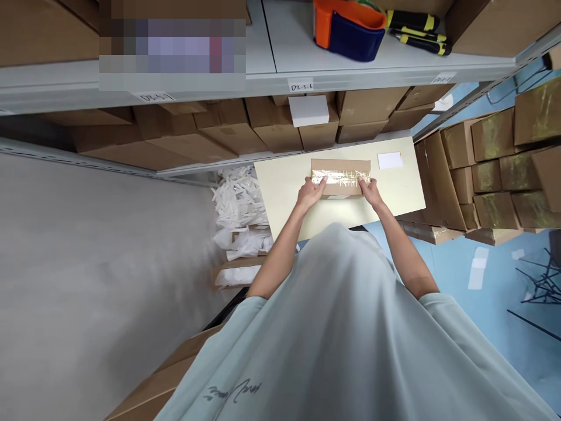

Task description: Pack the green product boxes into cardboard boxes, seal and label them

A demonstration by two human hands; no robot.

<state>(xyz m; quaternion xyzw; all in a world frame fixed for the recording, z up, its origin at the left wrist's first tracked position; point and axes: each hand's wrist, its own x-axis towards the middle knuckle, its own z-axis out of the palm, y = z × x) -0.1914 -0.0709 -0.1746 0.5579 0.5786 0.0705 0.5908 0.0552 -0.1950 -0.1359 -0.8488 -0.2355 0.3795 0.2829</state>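
A small brown cardboard box (340, 188) with shiny clear tape along its top is at the middle of the pale yellow table (289, 216). My left hand (312, 192) grips its left end, thumb on the taped top. At the opposite end, my right hand (369, 189) holds the box the same way. The fingers under and behind the box's sides are hidden. To the right of the box, a white slip of paper (390, 160) lies flat on the table.
Behind the table, a metal shelf (280, 82) holds cardboard boxes (272, 120), a blue-and-orange holder (350, 32) and yellow-black tools (418, 35). Taped cartons (495, 181) are stacked at the right. White packing scraps (240, 196) are heaped left of the table, near a grey wall (109, 263).
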